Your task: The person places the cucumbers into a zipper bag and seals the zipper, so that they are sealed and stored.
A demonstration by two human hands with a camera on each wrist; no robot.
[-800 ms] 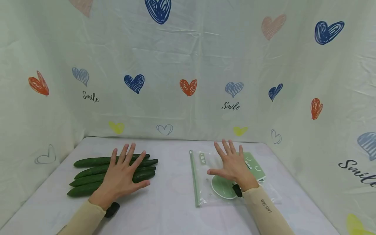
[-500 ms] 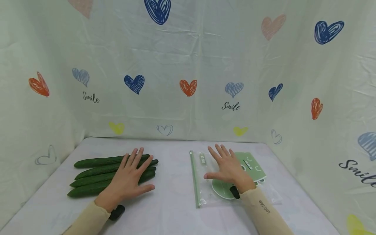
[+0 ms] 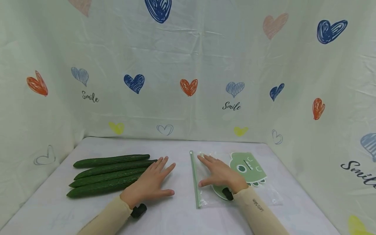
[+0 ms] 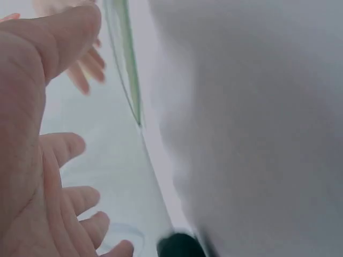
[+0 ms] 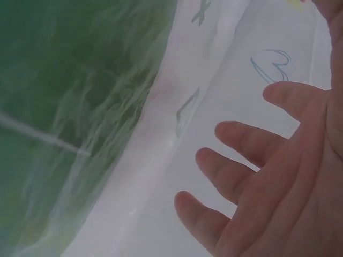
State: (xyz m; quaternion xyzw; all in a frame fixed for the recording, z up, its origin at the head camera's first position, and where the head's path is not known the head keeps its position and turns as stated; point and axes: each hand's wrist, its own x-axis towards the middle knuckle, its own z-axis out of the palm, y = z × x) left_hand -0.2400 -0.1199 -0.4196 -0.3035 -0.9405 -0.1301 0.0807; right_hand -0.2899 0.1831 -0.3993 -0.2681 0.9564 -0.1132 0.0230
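Several long green cucumbers (image 3: 108, 160) lie side by side on the left of the table. My left hand (image 3: 151, 182), fingers spread, is above their right ends and covers some of them. A dark cucumber end (image 4: 180, 246) shows at the bottom of the left wrist view. On the right lies a clear plastic zip bag (image 3: 205, 200) with a green cartoon print and a green zip strip (image 3: 195, 182) along its left edge. Over the bag is my right hand (image 3: 221, 174), its fingers apart and nothing held. Beneath it, the right wrist view shows the bag's green print (image 5: 69, 96).
The table (image 3: 173, 218) has a white cover. Behind it and at both sides hangs a pale curtain (image 3: 164, 104) printed with hearts and the word Smile. A dark wrist camera (image 3: 138, 211) sits under the left wrist, another (image 3: 227, 194) at the right.
My left hand has moved right and nearer, uncovering more of the cucumbers. My right hand has shifted left and lower across the bag. Cucumbers and bag stay in place.
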